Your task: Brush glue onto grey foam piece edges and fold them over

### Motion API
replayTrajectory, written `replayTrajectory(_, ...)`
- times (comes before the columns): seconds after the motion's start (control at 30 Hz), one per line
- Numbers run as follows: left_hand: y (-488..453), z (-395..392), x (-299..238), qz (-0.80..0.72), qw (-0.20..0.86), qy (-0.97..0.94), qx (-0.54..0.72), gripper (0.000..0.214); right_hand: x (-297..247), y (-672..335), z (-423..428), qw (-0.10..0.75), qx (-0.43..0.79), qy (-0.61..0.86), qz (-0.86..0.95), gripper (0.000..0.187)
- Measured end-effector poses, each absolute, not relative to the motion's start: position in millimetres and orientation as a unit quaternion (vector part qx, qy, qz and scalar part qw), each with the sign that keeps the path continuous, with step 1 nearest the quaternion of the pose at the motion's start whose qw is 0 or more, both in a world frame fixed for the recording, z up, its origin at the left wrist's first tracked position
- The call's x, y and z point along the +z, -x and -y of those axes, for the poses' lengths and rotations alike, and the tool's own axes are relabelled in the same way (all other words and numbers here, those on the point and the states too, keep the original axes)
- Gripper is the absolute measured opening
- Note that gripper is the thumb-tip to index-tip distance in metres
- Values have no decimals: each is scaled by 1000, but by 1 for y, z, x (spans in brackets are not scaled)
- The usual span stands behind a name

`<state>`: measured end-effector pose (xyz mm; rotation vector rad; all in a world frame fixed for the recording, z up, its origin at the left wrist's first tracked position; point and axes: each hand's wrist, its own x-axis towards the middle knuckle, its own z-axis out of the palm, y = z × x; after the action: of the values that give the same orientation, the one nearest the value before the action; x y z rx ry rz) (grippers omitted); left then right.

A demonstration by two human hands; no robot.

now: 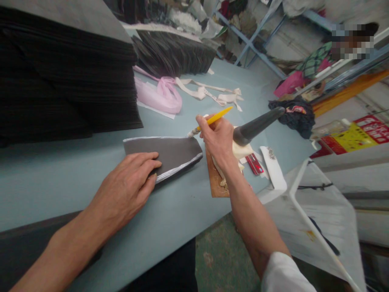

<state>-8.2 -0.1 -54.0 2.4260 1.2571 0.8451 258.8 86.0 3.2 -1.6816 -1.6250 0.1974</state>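
Panel [173,152], dark grey, flat-cut, with pale whitish edging along its far and near-right borders; lies on light blue table [60,178]. Left hand [129,184]: palm down, fingers laid out flat, pressing the panel's near-left part. Right hand [217,140]: fingers pinched round yellow-handled brush [212,119], bristle tip at the panel's far-right corner. Surroundings: tall stack of black sheets [60,81] far left; pink ribbon [161,95] behind; wooden board [215,182] under right wrist.
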Motion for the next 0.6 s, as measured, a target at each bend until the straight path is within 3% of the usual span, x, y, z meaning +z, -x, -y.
replayTrajectory(0.37, 9, 3, -47, -437, 161, -840, 278, 37, 4, -262, -83, 412, 93, 647, 635, 47)
replayTrajectory(0.6, 8, 5, -48, -424, 156, -850, 271, 40, 8, -268, -83, 378, 81, 667, 637, 54)
